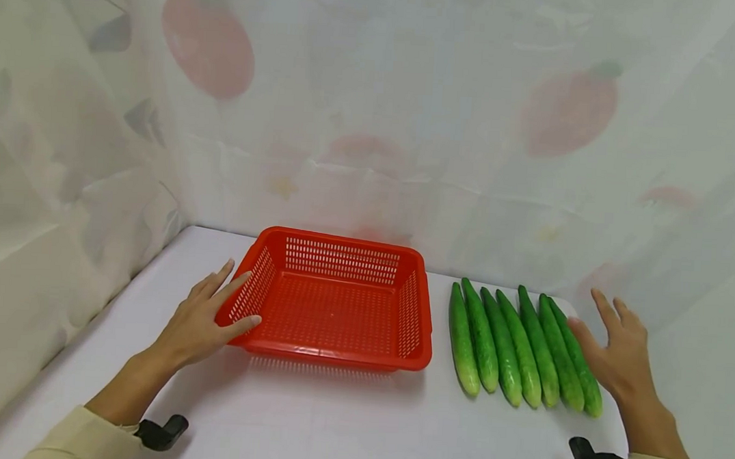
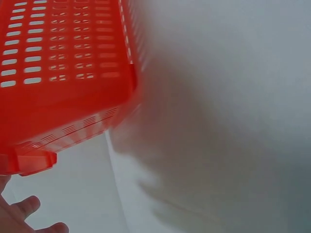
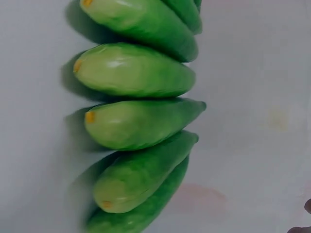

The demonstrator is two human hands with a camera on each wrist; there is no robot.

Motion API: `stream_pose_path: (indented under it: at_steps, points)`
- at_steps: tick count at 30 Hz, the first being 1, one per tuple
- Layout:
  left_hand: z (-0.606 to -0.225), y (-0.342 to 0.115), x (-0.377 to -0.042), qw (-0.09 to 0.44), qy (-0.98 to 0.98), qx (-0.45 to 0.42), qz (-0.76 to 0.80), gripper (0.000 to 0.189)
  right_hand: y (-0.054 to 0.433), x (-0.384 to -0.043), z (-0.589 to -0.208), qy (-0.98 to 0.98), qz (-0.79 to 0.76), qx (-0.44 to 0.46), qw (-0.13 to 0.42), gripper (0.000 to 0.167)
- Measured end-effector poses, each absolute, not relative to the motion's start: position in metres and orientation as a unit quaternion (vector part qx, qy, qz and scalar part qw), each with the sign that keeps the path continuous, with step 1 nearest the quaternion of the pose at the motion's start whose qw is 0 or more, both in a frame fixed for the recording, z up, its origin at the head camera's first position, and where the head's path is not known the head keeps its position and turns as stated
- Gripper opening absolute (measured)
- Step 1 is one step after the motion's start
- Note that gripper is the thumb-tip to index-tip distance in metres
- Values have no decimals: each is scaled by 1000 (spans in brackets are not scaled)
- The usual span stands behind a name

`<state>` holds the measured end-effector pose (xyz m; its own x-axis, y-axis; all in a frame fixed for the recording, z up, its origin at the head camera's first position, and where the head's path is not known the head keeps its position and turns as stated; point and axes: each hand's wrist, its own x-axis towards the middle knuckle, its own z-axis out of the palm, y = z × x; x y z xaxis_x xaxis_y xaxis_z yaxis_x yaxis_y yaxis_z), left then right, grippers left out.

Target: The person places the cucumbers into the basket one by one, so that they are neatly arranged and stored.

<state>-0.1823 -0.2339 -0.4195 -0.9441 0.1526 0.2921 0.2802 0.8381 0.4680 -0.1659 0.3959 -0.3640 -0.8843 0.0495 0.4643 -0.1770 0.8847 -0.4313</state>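
Note:
A red plastic basket (image 1: 331, 356) with slotted sides stands on the white table, and nothing lies in it. My left hand (image 1: 200, 321) is at its left side, fingers spread, overlapping the rim in the head view. The left wrist view shows the basket's slotted wall (image 2: 63, 97) close up, with a few fingertips (image 2: 29, 205) below it. Right of the basket, several green cucumbers (image 1: 502, 348) lie side by side in a row. My right hand (image 1: 621, 347) hovers by the row's right end, fingers apart and holding nothing. Pale cucumber ends (image 3: 112, 126) fill the right wrist view.
The white table (image 1: 346, 427) runs up to a pale curtain (image 1: 410, 108) with faded fruit prints behind the basket. More of this sheeting (image 1: 49, 195) hangs along the left table edge. Black wrist straps (image 1: 163, 433) sit at both sleeves.

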Motion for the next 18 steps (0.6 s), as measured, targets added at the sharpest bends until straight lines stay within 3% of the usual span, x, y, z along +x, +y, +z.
stream_pose_path:
  at_steps: [7,18]
  points:
    - [-428,-234,-183,104,-943,-120,-291,77,410,-167,-384,-939,250,29,234,63]
    - [-440,-240,-182,125,-925,-140,-331,69,421,-161,-405,-942,261,-2,213,63]
